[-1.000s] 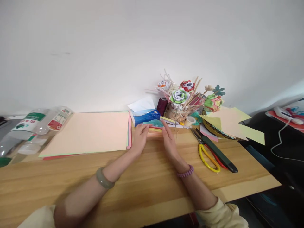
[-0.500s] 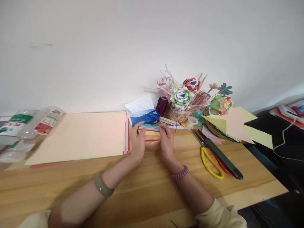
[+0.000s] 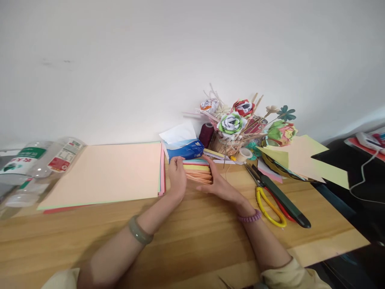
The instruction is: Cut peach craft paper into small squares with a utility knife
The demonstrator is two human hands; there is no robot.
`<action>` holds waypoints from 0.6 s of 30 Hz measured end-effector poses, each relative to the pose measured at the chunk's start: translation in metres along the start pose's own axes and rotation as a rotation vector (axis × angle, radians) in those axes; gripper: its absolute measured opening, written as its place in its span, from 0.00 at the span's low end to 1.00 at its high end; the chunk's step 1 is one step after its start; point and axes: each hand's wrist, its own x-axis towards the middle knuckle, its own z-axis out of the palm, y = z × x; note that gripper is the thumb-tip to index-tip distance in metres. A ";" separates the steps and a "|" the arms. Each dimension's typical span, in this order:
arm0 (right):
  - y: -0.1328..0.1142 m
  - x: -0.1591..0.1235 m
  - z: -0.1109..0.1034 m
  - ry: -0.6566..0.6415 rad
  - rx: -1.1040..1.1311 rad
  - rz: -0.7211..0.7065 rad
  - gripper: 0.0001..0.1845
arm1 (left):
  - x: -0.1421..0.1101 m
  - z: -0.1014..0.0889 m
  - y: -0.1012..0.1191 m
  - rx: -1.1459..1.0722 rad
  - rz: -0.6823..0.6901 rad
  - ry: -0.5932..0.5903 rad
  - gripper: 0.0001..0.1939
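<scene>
A small stack of folded coloured paper lies on the table between my hands, blue and yellow layers toward the back and orange folds at the front. My left hand grips its left end with curled fingers. Around the right end sits my right hand, one finger along the back corner and the thumb at the front edge. Just behind the stack is a blue tissue pack with a white tissue sticking out. To the left lies a pile of large coloured sheets, peach on top.
Yellow-handled scissors and a dark green utility knife lie right. Paper flowers stand in a basket by the wall, near a dark thread spool and tape roll. Plastic bottles lie left; loose sheets overhang at right.
My right hand has opened wider and turned, its thumb now at the stack's front right. More orange folds show at the front. The view has shifted slightly.
</scene>
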 end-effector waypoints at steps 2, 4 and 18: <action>0.005 0.003 0.005 0.056 -0.045 -0.005 0.42 | 0.000 -0.001 0.000 -0.013 0.000 -0.011 0.09; 0.010 0.009 0.012 0.134 -0.082 -0.006 0.34 | -0.001 -0.005 0.001 -0.030 0.006 -0.035 0.11; 0.024 0.015 0.033 0.240 -0.141 0.016 0.40 | 0.000 -0.013 -0.013 -0.061 0.023 -0.337 0.44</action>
